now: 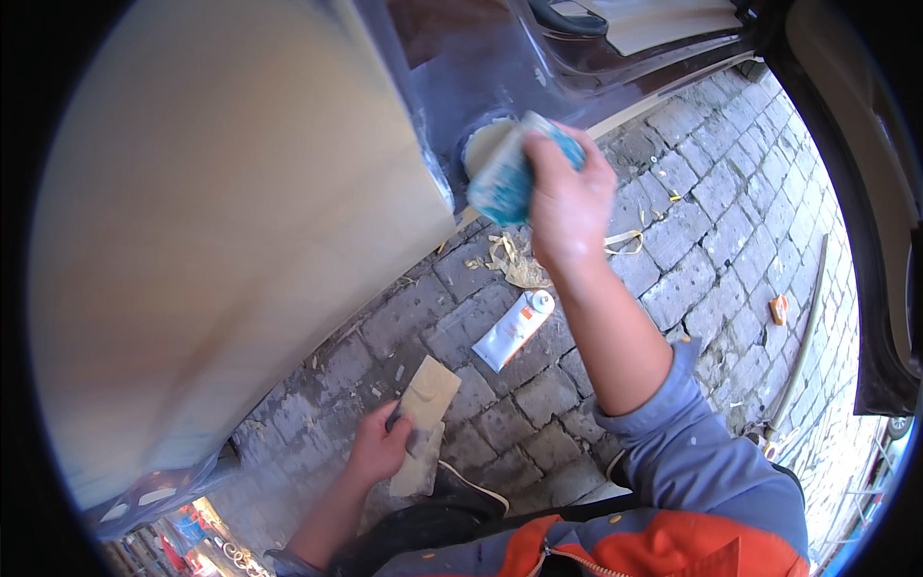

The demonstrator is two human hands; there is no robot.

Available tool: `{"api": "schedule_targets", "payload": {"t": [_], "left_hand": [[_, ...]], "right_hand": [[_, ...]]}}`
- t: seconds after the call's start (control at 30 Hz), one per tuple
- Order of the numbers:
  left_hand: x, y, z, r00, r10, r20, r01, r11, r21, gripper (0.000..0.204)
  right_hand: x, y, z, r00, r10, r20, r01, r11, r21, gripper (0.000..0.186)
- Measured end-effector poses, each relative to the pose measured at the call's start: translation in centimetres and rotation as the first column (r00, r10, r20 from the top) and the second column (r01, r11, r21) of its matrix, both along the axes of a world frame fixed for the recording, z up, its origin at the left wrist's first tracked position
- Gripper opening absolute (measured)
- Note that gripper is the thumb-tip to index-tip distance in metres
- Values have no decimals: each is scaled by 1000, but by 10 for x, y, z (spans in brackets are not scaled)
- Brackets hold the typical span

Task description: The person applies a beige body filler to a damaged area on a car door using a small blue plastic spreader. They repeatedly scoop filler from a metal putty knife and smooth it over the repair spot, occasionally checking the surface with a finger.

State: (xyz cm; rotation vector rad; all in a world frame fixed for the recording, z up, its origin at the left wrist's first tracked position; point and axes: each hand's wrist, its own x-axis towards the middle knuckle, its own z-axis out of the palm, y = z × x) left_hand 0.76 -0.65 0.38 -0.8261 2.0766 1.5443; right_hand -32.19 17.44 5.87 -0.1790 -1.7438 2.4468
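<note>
My right hand [565,197] is closed on a blurred teal and white flat tool [502,188], held at a round pale patch [484,146] on the dark, scuffed vehicle panel [447,72]. Whether the tool touches the patch is unclear. At lower left my left hand [380,444] grips flat beige pieces [431,387], with fingers partly hidden behind them. A white and orange tube [512,332] lies on the paving between my hands, below some crumpled yellowish tape [514,260].
A large beige panel [212,221] fills the left. A dark open door edge [885,385] curves down the right side. On the grey cobbles [702,173] lie a small orange object [778,310], scraps and a long pale strip [803,351]. My shoe [461,490] is low in view.
</note>
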Motion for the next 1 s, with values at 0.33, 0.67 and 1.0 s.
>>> {"api": "schedule_targets", "payload": {"t": [0.33, 0.67, 1.0], "left_hand": [[5, -1, -2, 999, 39, 29, -40, 998, 40, 23], [-3, 0, -4, 999, 16, 50, -16, 1000, 10, 22], [-1, -5, -15, 996, 25, 84, -28, 999, 40, 26]], "right_hand": [[-7, 46, -47, 937, 144, -317, -23, 934, 356, 31], [-39, 24, -33, 435, 326, -839, 503, 685, 527, 41], [-32, 31, -79, 496, 374, -784, 496, 619, 609, 39]]}}
